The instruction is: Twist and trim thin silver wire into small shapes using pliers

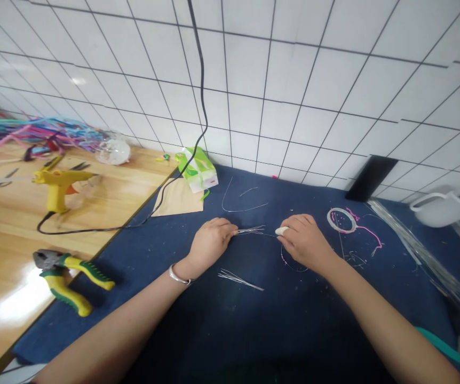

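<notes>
My left hand pinches one end of a bundle of thin silvery wires, whose loose ends fan out to the right. A small white piece shows at the fingertips of my right hand, which is closed; whether it is held or worn on a finger I cannot tell. One fine wire runs from the bundle towards those fingertips. Below the bundle, a second bunch of wires lies on the dark blue cloth. A thin beaded loop is partly hidden under my right hand.
Pliers and a yellow glue gun lie at the left, its cord crossing the cloth. A tissue pack stands by the tiled wall. Rightward are a clear ring, long wires and a white jug.
</notes>
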`<state>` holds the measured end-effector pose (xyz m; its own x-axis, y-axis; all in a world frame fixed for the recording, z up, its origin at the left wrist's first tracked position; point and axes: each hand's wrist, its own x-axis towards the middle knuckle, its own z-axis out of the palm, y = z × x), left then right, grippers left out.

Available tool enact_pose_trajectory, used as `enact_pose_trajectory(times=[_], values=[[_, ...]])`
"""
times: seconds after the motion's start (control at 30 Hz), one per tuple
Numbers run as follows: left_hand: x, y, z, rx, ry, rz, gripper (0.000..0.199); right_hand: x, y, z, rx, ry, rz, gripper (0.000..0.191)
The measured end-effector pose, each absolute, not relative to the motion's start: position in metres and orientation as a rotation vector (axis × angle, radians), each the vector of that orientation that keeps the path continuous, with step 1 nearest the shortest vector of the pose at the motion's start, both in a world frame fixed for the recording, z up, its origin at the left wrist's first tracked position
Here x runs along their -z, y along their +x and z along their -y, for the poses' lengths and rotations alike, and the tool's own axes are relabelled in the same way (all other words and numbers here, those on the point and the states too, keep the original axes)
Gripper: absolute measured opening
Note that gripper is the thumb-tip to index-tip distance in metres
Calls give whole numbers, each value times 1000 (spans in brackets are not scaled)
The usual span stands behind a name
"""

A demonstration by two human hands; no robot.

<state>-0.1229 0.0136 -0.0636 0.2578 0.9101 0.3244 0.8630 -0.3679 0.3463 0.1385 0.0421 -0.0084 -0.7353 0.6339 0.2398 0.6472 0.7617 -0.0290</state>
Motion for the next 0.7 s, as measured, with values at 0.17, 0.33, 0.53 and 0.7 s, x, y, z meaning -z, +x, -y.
enact_pose_trajectory(times=[0.17, 0.33, 0.53, 0.7], values=[[64, -125, -15, -746, 2400, -1738, 23, 12, 140, -41, 59, -1058, 2793, 15], [64, -126, -15, -728, 2409, -1734, 24, 15, 139, -41, 13, -1057, 2850, 16], [64, -125, -16, -857, 2327, -1752, 21, 17, 135, -38, -19, -1066, 2913, 20], [63, -125, -17, -809, 2361, -1834, 21, 20, 128, -30, -58, -1054, 2950, 23]])
